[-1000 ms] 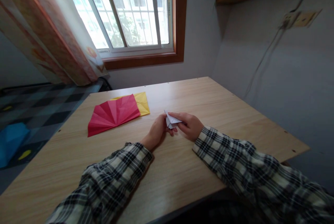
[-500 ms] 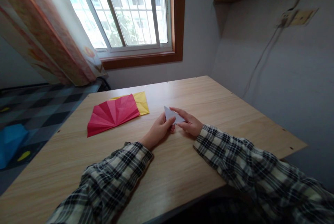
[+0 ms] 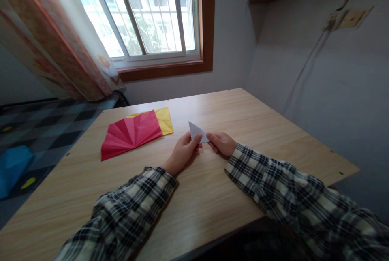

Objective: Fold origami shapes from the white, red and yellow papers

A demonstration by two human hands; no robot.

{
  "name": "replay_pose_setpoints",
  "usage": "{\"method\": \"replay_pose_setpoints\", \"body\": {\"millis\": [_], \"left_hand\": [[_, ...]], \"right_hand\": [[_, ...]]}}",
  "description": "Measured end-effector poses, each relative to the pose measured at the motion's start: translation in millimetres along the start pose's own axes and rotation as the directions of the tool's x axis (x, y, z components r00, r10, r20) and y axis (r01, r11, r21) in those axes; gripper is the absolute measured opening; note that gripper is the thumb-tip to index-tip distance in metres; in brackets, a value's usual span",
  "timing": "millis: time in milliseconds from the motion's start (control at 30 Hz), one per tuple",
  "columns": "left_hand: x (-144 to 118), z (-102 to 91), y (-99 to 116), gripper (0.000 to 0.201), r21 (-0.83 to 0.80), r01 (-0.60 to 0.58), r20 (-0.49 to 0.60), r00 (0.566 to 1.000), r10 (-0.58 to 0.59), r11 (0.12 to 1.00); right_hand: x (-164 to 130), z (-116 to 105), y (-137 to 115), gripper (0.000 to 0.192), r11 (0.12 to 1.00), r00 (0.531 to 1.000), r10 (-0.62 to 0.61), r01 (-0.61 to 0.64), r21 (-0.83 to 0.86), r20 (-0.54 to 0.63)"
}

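Observation:
A small white folded paper [image 3: 196,130], triangular in outline, is held between both hands just above the wooden table [image 3: 194,196]. My left hand [image 3: 184,147] grips its left part, thumb on top and the fingers beneath. At its right corner my right hand [image 3: 223,143] pinches the paper between thumb and curled fingers. One sharp point of the triangle sticks up and away from me. The fingers under the paper are partly hidden.
Left of my hands, a creased red paper [image 3: 132,133] overlaps a yellow paper [image 3: 165,120] on the table. A blue paper [image 3: 13,167] lies on the checked cloth [image 3: 57,131] at the far left. Beyond the table are a window and a wall.
My right hand's fingers have drawn in from the paper's upper edge and now pinch its right corner. The paper and my left hand have shifted slightly left.

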State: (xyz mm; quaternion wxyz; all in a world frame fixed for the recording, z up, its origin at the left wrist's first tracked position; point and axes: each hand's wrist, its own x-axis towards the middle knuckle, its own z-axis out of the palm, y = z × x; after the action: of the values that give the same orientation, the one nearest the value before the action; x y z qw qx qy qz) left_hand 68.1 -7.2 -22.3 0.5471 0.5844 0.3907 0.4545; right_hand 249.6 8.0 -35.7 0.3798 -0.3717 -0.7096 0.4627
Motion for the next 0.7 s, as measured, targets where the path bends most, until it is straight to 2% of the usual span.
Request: {"method": "replay_pose_setpoints", "body": {"millis": [233, 367, 500, 600, 700], "left_hand": [[-0.3, 0.8, 2.0, 0.049, 0.063, -0.013, -0.016, 1.0, 0.015, 0.998], [-2.3, 1.5, 5.5, 0.052, 0.152, -0.025, -0.016, 0.999, 0.028, 0.988], [-4.0, 2.4, 7.3, 0.05, 0.146, -0.019, -0.054, 0.998, 0.027, 0.989], [-3.5, 1.6, 7.4, 0.051, 0.128, -0.025, -0.086, 0.996, 0.036, 0.991], [-2.6, 0.3, 7.6, 0.052, 0.105, -0.029, -0.12, 0.992, 0.042, 0.994]], "right_hand": [[-2.5, -2.0, -10.0, 0.064, 0.954, 0.987, -0.161, 0.152, -0.259, -0.014], [-3.8, -1.3, -12.2, 0.061, 0.925, 0.984, -0.176, 0.152, -0.349, -0.037], [-4.8, 1.2, -12.0, 0.064, 0.958, 0.986, -0.157, 0.137, -0.253, -0.058], [-5.0, 3.3, -9.3, 0.067, 0.996, 0.995, -0.04, 0.031, -0.086, -0.095], [-4.4, 3.5, -6.6, 0.069, 0.997, 0.987, 0.065, -0.057, 0.058, -0.15]]}}
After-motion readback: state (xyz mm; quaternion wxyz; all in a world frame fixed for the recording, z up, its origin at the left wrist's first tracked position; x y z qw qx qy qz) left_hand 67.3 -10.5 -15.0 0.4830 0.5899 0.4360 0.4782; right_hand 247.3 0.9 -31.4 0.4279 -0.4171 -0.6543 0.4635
